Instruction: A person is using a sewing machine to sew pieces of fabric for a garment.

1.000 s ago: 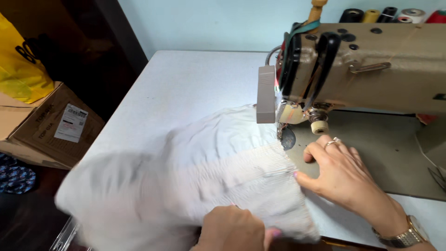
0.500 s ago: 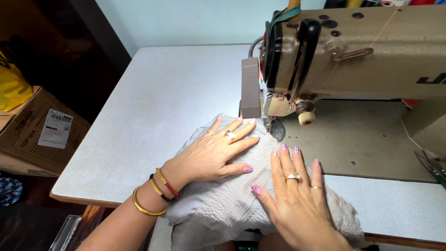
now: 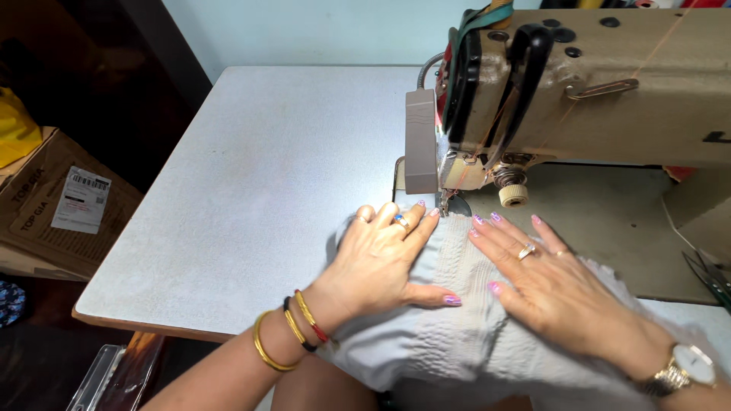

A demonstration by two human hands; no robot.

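A pale grey-white gathered fabric [image 3: 464,335] lies on the sewing table in front of a beige sewing machine [image 3: 594,91]. My left hand [image 3: 381,262] rests flat on the fabric's left part, fingers spread and pointing at the presser foot [image 3: 445,202]. To its right, my right hand [image 3: 548,281] presses flat on the fabric, fingertips close to the needle area. The fabric's front edge sits under the foot between the two hands. Gold bangles circle the left wrist and a watch the right.
The light grey table top [image 3: 251,198] stretches to the left and back. A cardboard box [image 3: 53,213] with a label stands on the floor at left, with a yellow bag [image 3: 15,129] behind it. Scissors [image 3: 712,278] lie at the right edge.
The fabric was loose and moving a second ago, then was laid down. Both hands have slid forward, bringing the fabric's edge up to the presser foot.
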